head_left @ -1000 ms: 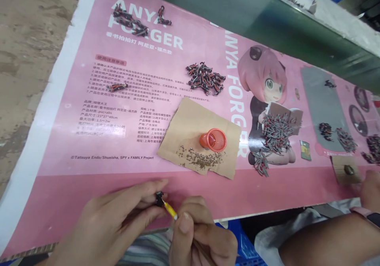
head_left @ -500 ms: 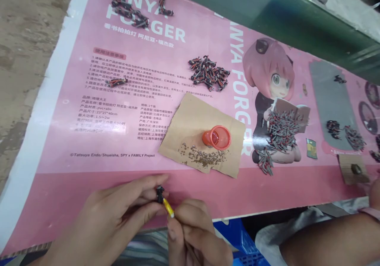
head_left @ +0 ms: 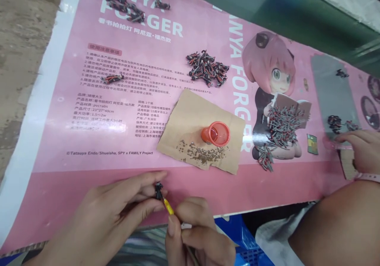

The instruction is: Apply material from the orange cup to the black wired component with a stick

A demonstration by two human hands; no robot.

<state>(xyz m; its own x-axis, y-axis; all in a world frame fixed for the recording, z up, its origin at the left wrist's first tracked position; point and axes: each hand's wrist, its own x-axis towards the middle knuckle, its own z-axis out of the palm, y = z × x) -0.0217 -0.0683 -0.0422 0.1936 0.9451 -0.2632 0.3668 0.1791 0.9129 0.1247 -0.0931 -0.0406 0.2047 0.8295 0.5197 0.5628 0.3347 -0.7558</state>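
My left hand (head_left: 114,214) pinches a small black part (head_left: 158,190) between thumb and fingers at the near edge of the pink printed sheet (head_left: 89,139). My right hand (head_left: 198,238) grips a thin brush (head_left: 168,207) with a yellow ferrule, its tip touching the black part. Beyond them lies a piece of brown cardboard (head_left: 192,119) with brown dabs of paint and a small orange cap (head_left: 216,133) of liquid on it.
A pile of red-and-black parts (head_left: 206,69) lies beyond the cardboard, more at the far left (head_left: 124,4), one alone (head_left: 111,78). Several grey parts (head_left: 279,125) are heaped at the right. A co-worker's hand (head_left: 360,149) rests on the sheet at right, with a pink wristband.
The co-worker's hand has come forward onto the sheet at the right. My hands stay together on the black part; the view has shifted slightly.
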